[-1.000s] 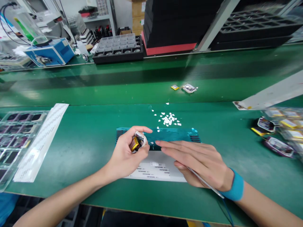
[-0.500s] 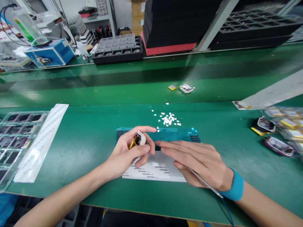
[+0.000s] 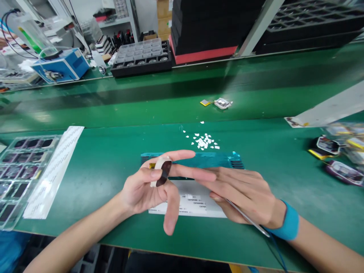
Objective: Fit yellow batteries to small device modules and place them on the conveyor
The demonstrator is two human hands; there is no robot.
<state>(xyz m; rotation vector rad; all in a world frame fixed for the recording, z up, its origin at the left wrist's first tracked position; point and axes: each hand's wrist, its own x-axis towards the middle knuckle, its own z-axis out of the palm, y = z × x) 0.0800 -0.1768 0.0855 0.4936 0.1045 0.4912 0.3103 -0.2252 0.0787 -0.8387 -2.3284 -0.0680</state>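
Observation:
My left hand (image 3: 148,187) pinches a small white-rimmed device with a dark face (image 3: 161,170) between thumb and forefinger, held on edge above a white label sheet (image 3: 193,203). My right hand (image 3: 244,193) lies flat beside it, fingers stretched out and touching the left fingers, with thin metal tweezers (image 3: 247,218) tucked under the palm. A blue wrist strap (image 3: 290,223) circles my right wrist. Behind both hands lies a teal foil strip (image 3: 210,159).
White paper scraps (image 3: 203,141) lie beyond the strip. A finished unit with yellow battery (image 3: 217,103) sits on the conveyor belt. A clear tray of dark parts (image 3: 17,170) and a paper strip (image 3: 54,170) are at left. More units (image 3: 335,151) pile up at right.
My left hand has turned the device from battery side up to edge-on with its dark face showing, and its fingers have spread. My right hand stays flat; the unit on the belt drifted slightly.

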